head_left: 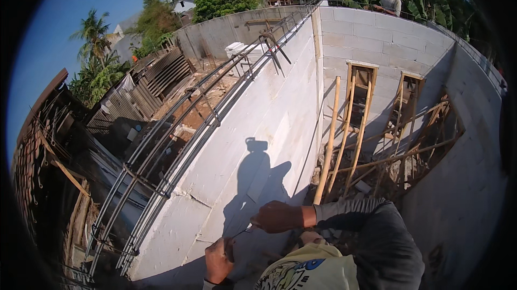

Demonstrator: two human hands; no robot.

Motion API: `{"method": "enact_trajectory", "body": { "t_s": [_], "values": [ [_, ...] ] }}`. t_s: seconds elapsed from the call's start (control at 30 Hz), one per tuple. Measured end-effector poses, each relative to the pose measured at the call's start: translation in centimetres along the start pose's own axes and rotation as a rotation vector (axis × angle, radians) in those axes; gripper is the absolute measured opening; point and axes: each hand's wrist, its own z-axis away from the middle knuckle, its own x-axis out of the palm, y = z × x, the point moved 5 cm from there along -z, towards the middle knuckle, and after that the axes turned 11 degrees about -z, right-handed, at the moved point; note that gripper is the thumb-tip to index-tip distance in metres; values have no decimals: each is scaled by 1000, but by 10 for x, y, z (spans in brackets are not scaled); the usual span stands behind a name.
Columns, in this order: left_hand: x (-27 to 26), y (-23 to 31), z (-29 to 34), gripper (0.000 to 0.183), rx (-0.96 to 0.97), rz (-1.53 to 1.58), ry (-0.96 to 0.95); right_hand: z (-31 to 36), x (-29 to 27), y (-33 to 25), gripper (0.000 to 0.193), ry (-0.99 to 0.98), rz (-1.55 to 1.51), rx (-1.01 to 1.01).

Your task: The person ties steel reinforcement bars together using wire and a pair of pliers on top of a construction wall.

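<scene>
My left hand is closed at the lower middle, beside the white block wall. Just up and right of it, my right hand is closed as well, its grey-sleeved arm bent in from the right. A thin strand that looks like wire runs between the fingers of both hands. Left of them, a long cage of steel rebar tied with stirrups lies along the top of the wall. A pair of pincers with dark red handles hangs on the rebar farther up.
Bamboo poles lean inside the block-walled space on the right, near window openings. A person is behind the far wall. Corrugated sheets and a tiled roof stand on the left.
</scene>
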Motion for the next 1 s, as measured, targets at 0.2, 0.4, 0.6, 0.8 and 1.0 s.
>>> {"method": "enact_trajectory", "body": {
  "t_s": [0.2,0.4,0.6,0.8,1.0],
  "values": [
    [0,-14,15,12,-39,-38,24,14,41,-16,22,-422,-981,36],
    [-72,13,-92,23,-27,-28,554,54,89,61,25,-128,-1691,495],
    [-158,-5,-193,35,271,-618,705,144,191,168,23,324,-1461,703],
    [-145,-67,-248,73,-247,-1030,364,262,240,195,22,696,-908,918],
    [-164,-69,-270,57,-340,-837,242,311,245,243,21,723,-556,1043]
  ]
}}
